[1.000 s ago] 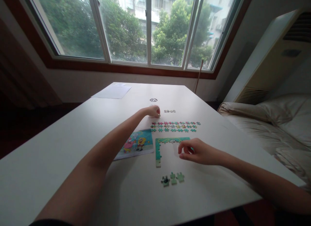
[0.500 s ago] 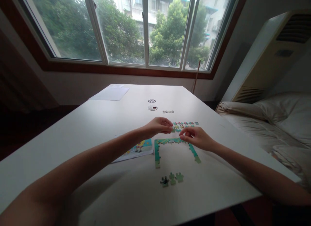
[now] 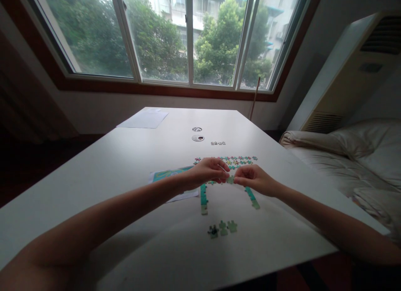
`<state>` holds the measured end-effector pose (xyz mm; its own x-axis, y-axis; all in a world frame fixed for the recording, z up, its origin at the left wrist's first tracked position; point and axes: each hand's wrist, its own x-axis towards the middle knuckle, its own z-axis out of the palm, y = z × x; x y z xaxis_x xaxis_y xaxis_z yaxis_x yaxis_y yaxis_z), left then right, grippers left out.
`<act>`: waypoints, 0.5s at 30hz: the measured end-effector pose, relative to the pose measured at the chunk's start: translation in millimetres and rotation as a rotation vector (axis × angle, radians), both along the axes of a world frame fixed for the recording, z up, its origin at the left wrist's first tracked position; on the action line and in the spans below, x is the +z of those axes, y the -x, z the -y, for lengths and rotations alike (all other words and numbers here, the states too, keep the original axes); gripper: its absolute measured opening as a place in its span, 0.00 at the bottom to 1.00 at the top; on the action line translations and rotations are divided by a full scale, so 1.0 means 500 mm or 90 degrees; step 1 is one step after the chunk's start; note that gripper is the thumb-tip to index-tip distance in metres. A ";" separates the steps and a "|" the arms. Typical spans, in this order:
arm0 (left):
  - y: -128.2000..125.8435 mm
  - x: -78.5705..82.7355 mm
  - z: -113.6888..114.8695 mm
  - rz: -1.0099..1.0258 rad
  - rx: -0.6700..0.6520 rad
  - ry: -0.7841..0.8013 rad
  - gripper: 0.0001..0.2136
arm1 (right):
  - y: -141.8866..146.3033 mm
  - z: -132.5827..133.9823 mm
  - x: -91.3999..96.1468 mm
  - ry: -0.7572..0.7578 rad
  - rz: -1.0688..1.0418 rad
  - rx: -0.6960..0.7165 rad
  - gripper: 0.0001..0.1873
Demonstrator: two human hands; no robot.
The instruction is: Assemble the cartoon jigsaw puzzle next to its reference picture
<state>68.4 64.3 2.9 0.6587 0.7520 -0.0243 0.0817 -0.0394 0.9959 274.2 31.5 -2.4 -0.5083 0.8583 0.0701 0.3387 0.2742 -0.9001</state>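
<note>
Over the top of a partly joined puzzle border, my left hand (image 3: 213, 170) and my right hand (image 3: 257, 180) meet fingertip to fingertip. Between them is a pale green puzzle piece (image 3: 231, 180), pinched at its right side by my right hand. My left fingertips close on its left edge, partly hiding it. The green border's left side (image 3: 204, 198) and right side (image 3: 251, 197) run toward me; its top row is mostly covered by my hands. Closer to me lie a few loose pieces, among them a pale green piece (image 3: 232, 226) and a dark-patterned piece (image 3: 213, 231).
Rows of loose colourful pieces (image 3: 240, 158) lie beyond my hands, with several grey pieces (image 3: 218, 143) farther off. A picture sheet (image 3: 163, 174) sits under my left forearm. Two round items (image 3: 198, 138) and white paper (image 3: 144, 119) rest on the white table (image 3: 150, 257).
My left hand has moved slightly right and toward me with the pale green piece. The right fingertips now meet that piece, closing the former gap.
</note>
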 end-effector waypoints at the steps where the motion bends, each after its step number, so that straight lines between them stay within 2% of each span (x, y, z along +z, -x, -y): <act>1: 0.003 0.004 -0.003 -0.007 0.008 -0.008 0.10 | 0.000 0.003 0.004 0.008 0.000 0.006 0.16; 4: 0.013 0.008 -0.032 -0.043 0.055 -0.052 0.07 | 0.006 0.019 0.013 0.016 0.052 0.042 0.16; 8: 0.024 -0.004 -0.107 -0.134 0.137 -0.145 0.02 | 0.025 0.051 0.016 -0.021 0.166 0.106 0.12; 12: 0.026 -0.010 -0.176 -0.248 0.183 -0.244 0.07 | 0.034 0.069 0.015 -0.063 0.247 0.170 0.10; 15: 0.022 -0.006 -0.210 -0.344 0.191 -0.319 0.11 | 0.030 0.067 0.014 -0.089 0.288 0.184 0.11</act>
<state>57.2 169.3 0.0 0.4196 0.9015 0.1061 0.6262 -0.3721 0.6852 259.4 -2.2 4.5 -0.7276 0.6777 -0.1067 0.5761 0.5191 -0.6313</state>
